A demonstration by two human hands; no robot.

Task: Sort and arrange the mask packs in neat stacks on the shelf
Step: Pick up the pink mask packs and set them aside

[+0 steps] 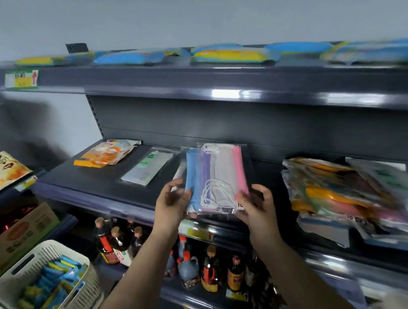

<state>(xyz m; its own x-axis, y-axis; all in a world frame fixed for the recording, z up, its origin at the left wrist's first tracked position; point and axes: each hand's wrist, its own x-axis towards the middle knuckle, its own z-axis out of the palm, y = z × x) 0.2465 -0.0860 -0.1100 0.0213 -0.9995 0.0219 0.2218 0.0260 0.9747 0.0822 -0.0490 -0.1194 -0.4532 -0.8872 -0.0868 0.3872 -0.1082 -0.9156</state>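
A clear pack of blue, purple, white and pink masks [217, 176] is held over the dark middle shelf [95, 190], near its front edge. My left hand [171, 201] grips the pack's lower left corner. Its lower right corner is gripped by my right hand [257, 207]. More clear packs seem to lie under it. To the left on the shelf lie a white-green mask pack [147, 166] and an orange pack [107, 153]. At the right sits a messy pile of mixed mask packs [348, 196].
Blue and yellow packets [230, 53] line the top shelf. Sauce bottles [210, 269] stand on the shelf below. A white basket [34, 261] with blue-yellow packets sits at the lower left, beside cardboard boxes [19, 236].
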